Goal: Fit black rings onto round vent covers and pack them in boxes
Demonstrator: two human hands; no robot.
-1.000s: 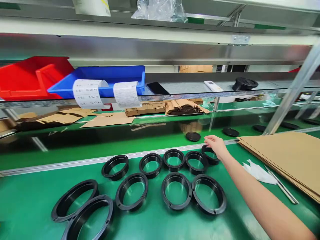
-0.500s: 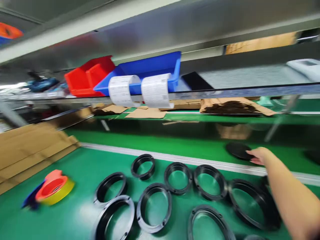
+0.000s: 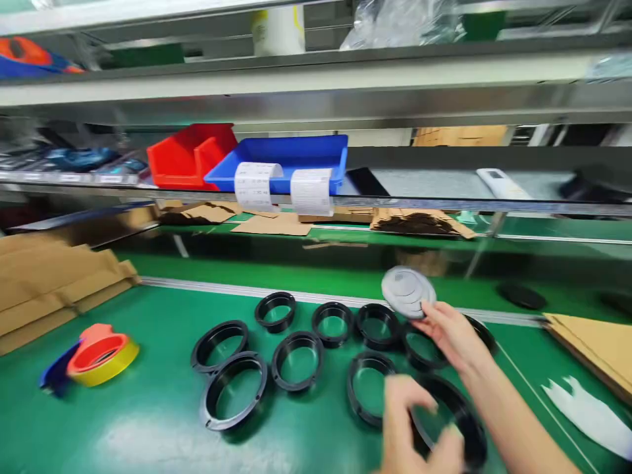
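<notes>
My right hand [image 3: 447,329] pinches the lower right edge of a round grey disc [image 3: 407,291], tilted up above the black rings at the back of the bench. My left hand [image 3: 419,428], blurred by motion, enters from the bottom with thumb and finger apart and nothing visible between them. Just beside and partly behind it is a large black ring [image 3: 471,431]. Several more black rings lie on the green mat, among them a medium ring [image 3: 298,337], a small ring [image 3: 275,298] and another ring [image 3: 353,388] left of my left hand.
A tape roll in a red holder [image 3: 101,355] lies at left, near stacked cardboard [image 3: 54,283]. On the right are brown cardboard sheets [image 3: 587,345], a white glove [image 3: 587,411] and a dark disc [image 3: 522,296]. A shelf carries a red bin [image 3: 172,161] and a blue bin [image 3: 291,155].
My right hand has lifted a disc from the green surface at the back and brought it over the rings, its grey face showing. My left hand has come into view. The view has shifted right.
</notes>
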